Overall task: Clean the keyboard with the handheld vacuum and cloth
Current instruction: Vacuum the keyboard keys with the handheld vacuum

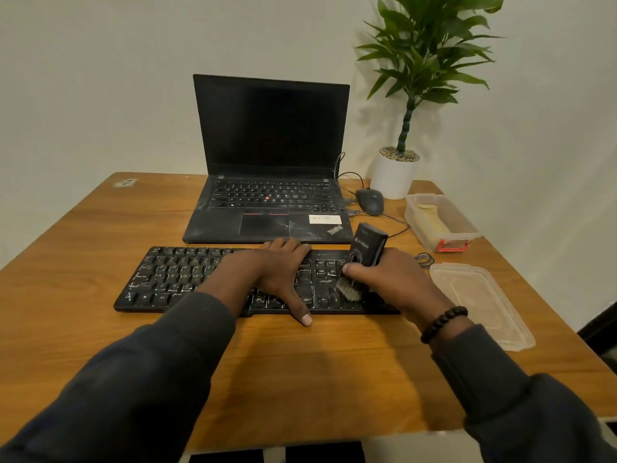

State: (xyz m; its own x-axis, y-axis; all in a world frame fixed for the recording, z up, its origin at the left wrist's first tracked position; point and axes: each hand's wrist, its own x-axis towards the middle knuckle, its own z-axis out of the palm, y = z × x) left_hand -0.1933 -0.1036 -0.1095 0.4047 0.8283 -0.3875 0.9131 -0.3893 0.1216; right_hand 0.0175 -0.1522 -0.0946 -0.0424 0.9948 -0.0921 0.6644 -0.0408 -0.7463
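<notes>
A black, dusty keyboard [173, 279] lies across the wooden desk in front of a laptop. My left hand [277, 272] lies flat on the keyboard's middle, fingers reaching over its far edge and thumb over the near edge. My right hand [390, 282] grips a black handheld vacuum [367, 243], held upright over the keyboard's right end. Its brush nozzle [349, 289] touches the keys near the arrow block. A yellowish cloth [430, 215] sits inside a clear plastic box [467, 228] at the right.
An open black laptop [270, 155] stands behind the keyboard. A mouse [370, 200] with a cable and a white potted plant [394, 175] are at the back right. The box's clear lid [480, 302] lies right of the keyboard.
</notes>
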